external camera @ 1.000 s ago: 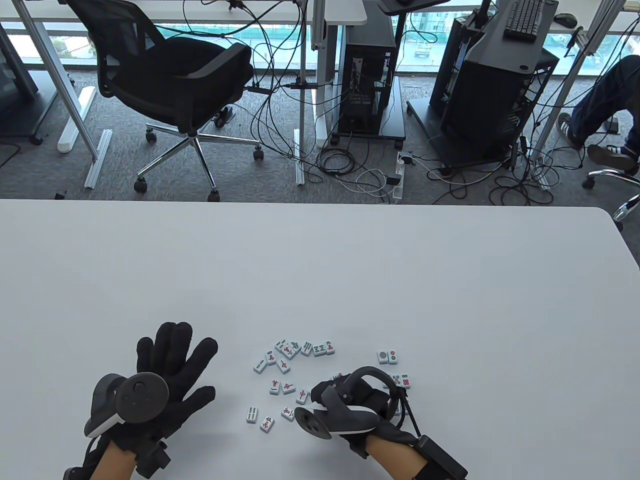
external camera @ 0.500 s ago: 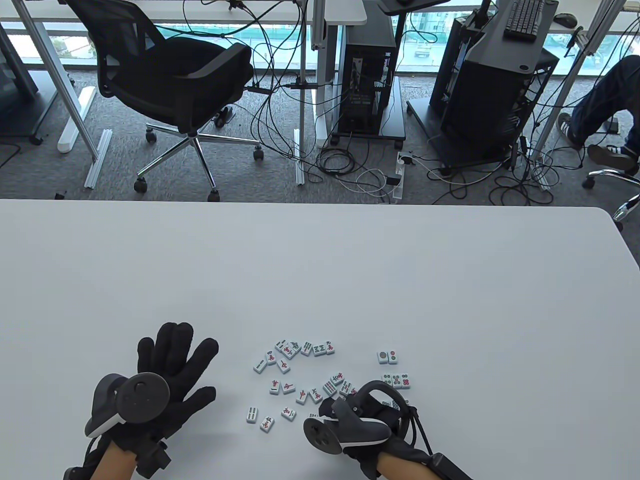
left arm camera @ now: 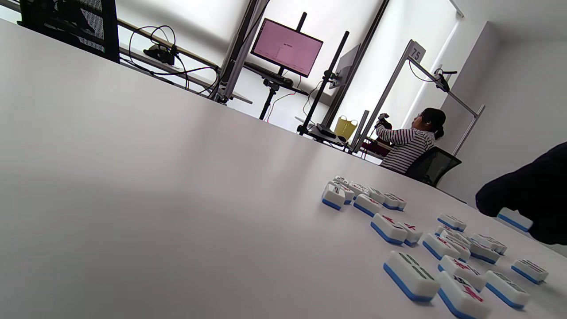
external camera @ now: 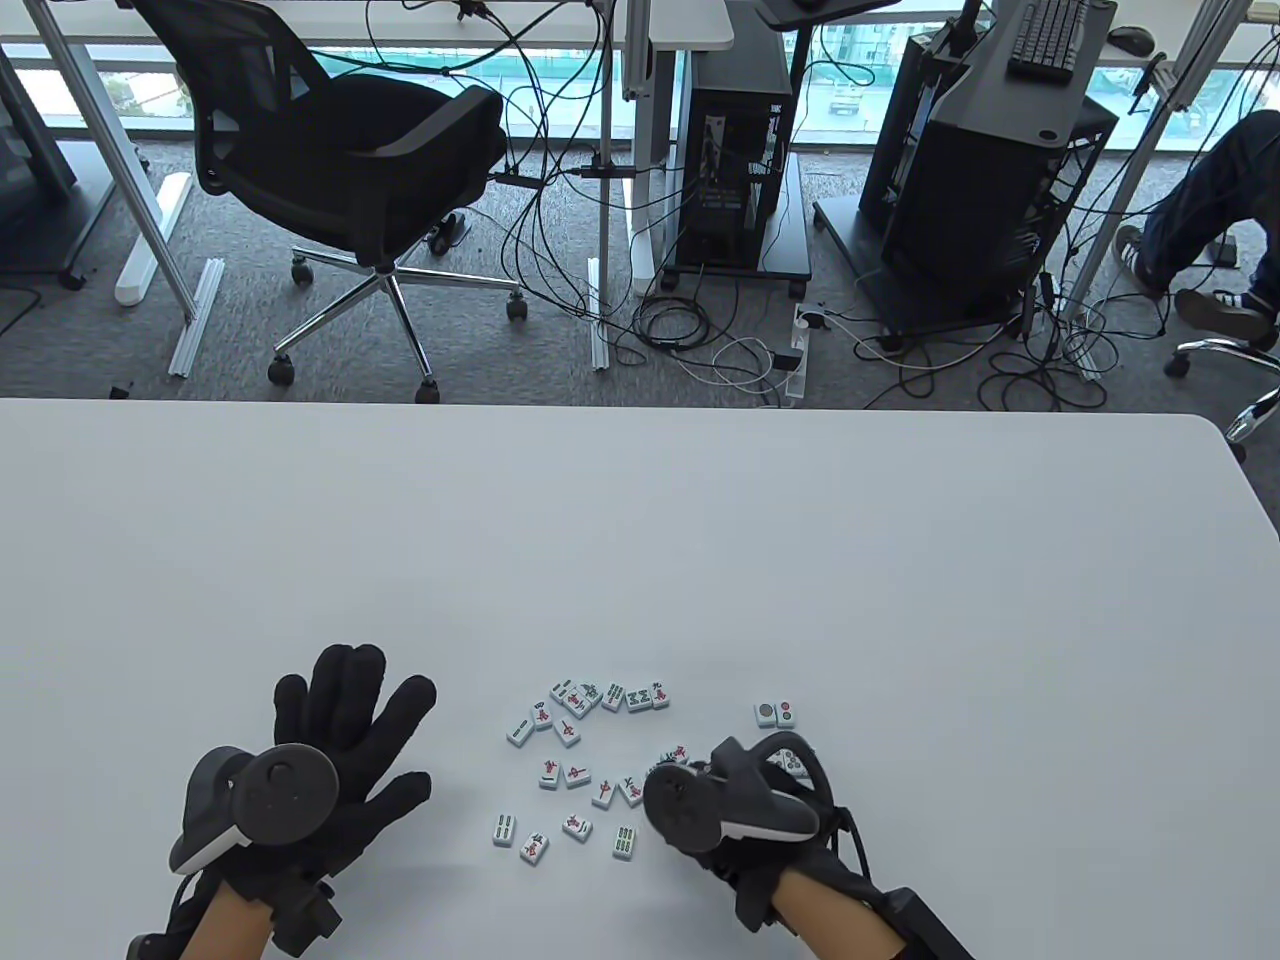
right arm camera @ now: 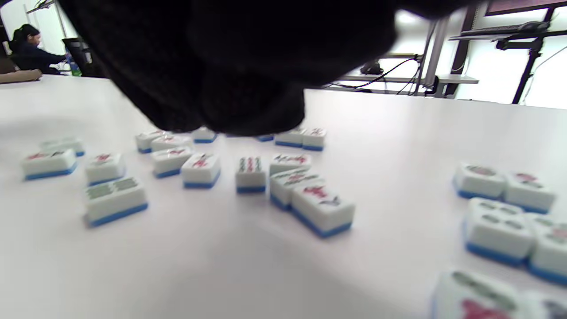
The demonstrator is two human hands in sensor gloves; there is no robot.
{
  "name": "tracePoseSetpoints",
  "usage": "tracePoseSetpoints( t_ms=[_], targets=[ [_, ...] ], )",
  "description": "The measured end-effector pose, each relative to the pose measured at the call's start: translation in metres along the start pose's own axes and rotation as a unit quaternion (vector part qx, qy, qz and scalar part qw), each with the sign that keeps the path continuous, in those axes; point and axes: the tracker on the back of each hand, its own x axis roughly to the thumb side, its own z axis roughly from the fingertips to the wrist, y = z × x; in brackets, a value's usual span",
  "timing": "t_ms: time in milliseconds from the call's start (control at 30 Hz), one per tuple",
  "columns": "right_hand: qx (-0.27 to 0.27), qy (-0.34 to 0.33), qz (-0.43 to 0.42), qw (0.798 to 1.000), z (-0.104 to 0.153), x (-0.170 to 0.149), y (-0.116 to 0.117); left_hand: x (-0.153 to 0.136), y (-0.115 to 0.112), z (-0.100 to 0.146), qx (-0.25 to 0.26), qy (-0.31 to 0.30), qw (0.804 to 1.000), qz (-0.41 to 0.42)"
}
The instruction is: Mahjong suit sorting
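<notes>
On the white bench (external camera: pixel 640 540), left hand (external camera: pixel 340 740) spread flat, right hand (external camera: pixel 735 800) grip hidden, we should slide circle tiles (external camera: pixel 775 713) rightward, clear of the bamboo tile (external camera: pixel 624 842).

I see the white counter (external camera: pixel 640 540) carrying loose mahjong tiles (external camera: pixel 575 745) face up, with my left hand (external camera: pixel 330 740) flat left of them.
</notes>
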Motion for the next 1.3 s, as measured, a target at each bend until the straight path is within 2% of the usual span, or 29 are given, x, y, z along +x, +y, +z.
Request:
tracePoseSetpoints(
  t_ms=[100,167,300,433,600,1033,1133,1300],
  targets=[
    [-0.027,0.051,0.023,0.998,-0.006,-0.035,-0.02,0.0,0.0,0.0,0.0,0.0,1.0,-0.002],
    [-0.026,0.076,0.038,0.996,-0.011,-0.058,-0.023,0.0,0.0,0.0,-0.001,0.0,1.0,-0.002],
    [0.013,0.131,0.047,0.99,-0.017,-0.095,-0.007,0.001,0.0,0.0,-0.003,0.0,1.0,-0.006],
    [0.044,0.154,0.07,0.985,-0.018,-0.113,0.015,0.0,0.0,0.0,-0.003,0.001,1.0,-0.004],
    [0.075,0.162,0.101,0.979,-0.019,-0.119,0.029,0.0,-0.001,0.0,-0.004,0.003,1.0,-0.005],
    [0.086,0.155,0.105,0.978,-0.02,-0.114,0.036,0.0,-0.001,-0.001,-0.009,0.006,1.0,-0.007],
    [0.085,0.165,0.105,0.977,-0.015,-0.113,0.031,0.001,-0.001,-0.001,-0.009,0.004,1.0,-0.007],
    [0.018,0.172,0.093,0.98,0.004,-0.113,0.002,0.002,-0.003,-0.001,-0.013,0.0,1.0,-0.007]
  ],
)
